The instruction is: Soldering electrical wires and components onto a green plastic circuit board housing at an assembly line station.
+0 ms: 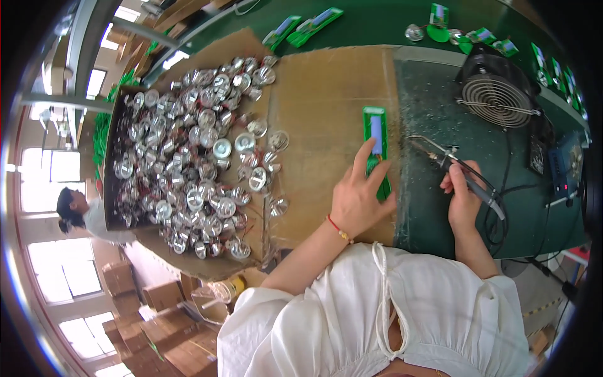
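My left hand (359, 196) rests on a narrow green plastic casing (373, 111) lying lengthwise on a cardboard sheet. Its index finger touches the purple cylindrical battery (376, 131) inside, and the other fingers curl at the casing's lower part, which they partly hide. In my right hand (463, 198) is a soldering iron (492, 201), gripped by its handle. The iron's thin metal end points up and left, apart from the casing, with a curved metal tube beside it.
Many silvery lamp reflectors (195, 200) with wires lie heaped at left, partly in a box. A fan (497, 100) and a blue box-shaped unit (564, 164) stand at right. Green casings (316, 26) lie along the far green surface. Another person (78, 210) is at far left.
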{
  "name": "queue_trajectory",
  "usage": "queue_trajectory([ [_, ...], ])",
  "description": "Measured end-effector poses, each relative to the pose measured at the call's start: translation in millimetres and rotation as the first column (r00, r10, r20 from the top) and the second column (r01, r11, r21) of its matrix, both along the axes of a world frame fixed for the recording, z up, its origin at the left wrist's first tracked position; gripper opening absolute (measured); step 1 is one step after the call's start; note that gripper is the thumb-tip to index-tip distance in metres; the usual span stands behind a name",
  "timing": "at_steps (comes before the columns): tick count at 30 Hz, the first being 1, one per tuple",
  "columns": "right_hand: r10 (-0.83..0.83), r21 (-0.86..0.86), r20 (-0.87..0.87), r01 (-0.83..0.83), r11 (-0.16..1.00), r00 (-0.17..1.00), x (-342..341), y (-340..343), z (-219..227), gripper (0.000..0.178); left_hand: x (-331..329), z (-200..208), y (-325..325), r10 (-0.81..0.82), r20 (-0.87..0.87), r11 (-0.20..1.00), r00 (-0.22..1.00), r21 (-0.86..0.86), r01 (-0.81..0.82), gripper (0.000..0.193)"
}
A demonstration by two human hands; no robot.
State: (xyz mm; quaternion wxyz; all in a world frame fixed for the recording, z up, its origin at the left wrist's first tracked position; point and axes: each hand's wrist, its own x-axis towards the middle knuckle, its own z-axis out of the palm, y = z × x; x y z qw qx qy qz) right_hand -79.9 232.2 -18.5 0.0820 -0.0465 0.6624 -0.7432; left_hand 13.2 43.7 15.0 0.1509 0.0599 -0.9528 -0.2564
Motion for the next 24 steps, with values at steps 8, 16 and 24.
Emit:
queue_trajectory([
  [8,-0.043,0.027,-0.069,0.045,0.999,0.997,2.2,5.3,-7.6,0.017,78.1,15.4,-55.0,-0.135,-0.341,0.954,0.93,-0.299,0.029,0.042],
  [16,-0.015,0.069,-0.13,0.024,0.997,0.991,3.6,2.9,-8.4,0.017,91.3,-1.4,-93.7,0.101,-0.192,0.788,0.976,-0.584,-0.196,0.016],
  [24,0.09,0.028,-0.165,-0.087,0.996,0.982,40.5,6.3,10.6,0.014,63.0,2.2,-68.1,0.131,-0.012,0.965,0.991,0.232,-0.125,0.009],
])
